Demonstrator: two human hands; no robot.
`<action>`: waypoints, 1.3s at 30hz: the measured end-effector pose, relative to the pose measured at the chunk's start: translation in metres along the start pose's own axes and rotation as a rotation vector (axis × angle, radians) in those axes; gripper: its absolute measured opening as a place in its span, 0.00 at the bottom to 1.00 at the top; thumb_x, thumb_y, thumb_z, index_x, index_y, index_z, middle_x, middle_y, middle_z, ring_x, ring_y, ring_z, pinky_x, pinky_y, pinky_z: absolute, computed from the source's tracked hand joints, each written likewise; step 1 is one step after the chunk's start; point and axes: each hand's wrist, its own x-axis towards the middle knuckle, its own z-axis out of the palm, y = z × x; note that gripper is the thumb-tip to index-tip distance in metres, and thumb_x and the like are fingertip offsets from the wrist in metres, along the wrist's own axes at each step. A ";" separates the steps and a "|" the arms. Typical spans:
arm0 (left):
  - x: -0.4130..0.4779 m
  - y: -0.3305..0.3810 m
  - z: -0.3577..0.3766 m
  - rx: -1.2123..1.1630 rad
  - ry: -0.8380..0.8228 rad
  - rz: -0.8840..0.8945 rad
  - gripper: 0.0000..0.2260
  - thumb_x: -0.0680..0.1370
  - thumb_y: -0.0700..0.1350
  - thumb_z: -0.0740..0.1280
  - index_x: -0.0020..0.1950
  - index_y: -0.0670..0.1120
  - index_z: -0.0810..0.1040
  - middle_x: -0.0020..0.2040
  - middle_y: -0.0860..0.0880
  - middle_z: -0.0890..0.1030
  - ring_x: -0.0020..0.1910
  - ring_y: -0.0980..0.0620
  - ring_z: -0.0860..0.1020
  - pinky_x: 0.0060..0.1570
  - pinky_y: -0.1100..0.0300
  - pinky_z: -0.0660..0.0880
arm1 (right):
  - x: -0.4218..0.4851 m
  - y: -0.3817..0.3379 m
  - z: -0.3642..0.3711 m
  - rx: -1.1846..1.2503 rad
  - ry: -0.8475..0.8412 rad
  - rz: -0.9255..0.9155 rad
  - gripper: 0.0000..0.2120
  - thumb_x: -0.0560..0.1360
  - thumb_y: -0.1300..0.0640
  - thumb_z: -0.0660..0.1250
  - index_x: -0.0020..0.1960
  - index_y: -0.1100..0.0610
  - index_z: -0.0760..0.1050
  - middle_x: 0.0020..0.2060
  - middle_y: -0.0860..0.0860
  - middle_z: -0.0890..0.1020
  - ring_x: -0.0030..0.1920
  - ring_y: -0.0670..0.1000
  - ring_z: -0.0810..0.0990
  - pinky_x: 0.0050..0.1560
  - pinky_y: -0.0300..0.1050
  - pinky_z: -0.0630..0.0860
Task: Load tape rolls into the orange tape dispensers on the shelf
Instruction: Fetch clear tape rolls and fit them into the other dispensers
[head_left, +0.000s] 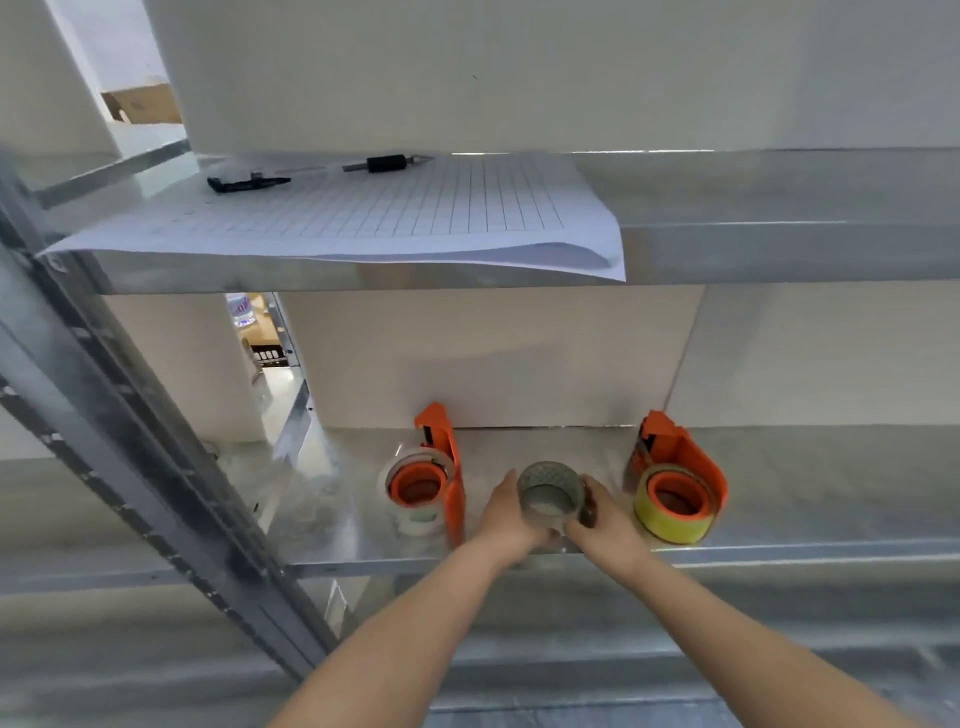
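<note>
Metal shelf (519, 447), clear tape roll (549, 493) grasped between left hand (506, 512) and right hand (602, 519) fingers

Tape roll (549, 496) btwn two dispensers (441, 467) (680, 473) on lower shelf (831, 519); paper (363, 218), prob. tools (249, 183), on shelf above.

We note on the upper shelf (779, 249) a sheet of grid paper (363, 218) (its front edge overhanging), a black tool (247, 183) and a black-handled knife (387, 163) resting on it, a cardboard box (143, 104) beyond, white wall panels (493, 358) behind.
</note>
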 end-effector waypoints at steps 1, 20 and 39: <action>0.001 -0.001 0.001 -0.011 0.027 0.006 0.35 0.62 0.45 0.77 0.66 0.43 0.68 0.63 0.45 0.77 0.62 0.47 0.76 0.61 0.57 0.73 | -0.002 0.000 0.001 -0.003 -0.006 -0.020 0.28 0.65 0.59 0.68 0.64 0.59 0.67 0.59 0.56 0.77 0.59 0.54 0.76 0.55 0.41 0.71; -0.006 0.034 0.018 -0.168 0.006 0.228 0.27 0.64 0.42 0.77 0.61 0.46 0.74 0.55 0.51 0.79 0.53 0.54 0.76 0.53 0.63 0.70 | -0.028 -0.005 -0.043 0.097 0.209 -0.081 0.30 0.65 0.63 0.74 0.64 0.60 0.67 0.55 0.53 0.78 0.54 0.48 0.76 0.54 0.36 0.70; -0.035 0.147 0.158 -0.235 -0.324 0.526 0.29 0.63 0.38 0.78 0.62 0.41 0.75 0.57 0.46 0.80 0.54 0.54 0.76 0.46 0.77 0.70 | -0.116 0.075 -0.184 0.212 0.627 0.146 0.27 0.63 0.57 0.63 0.62 0.53 0.69 0.59 0.54 0.77 0.61 0.51 0.76 0.65 0.54 0.73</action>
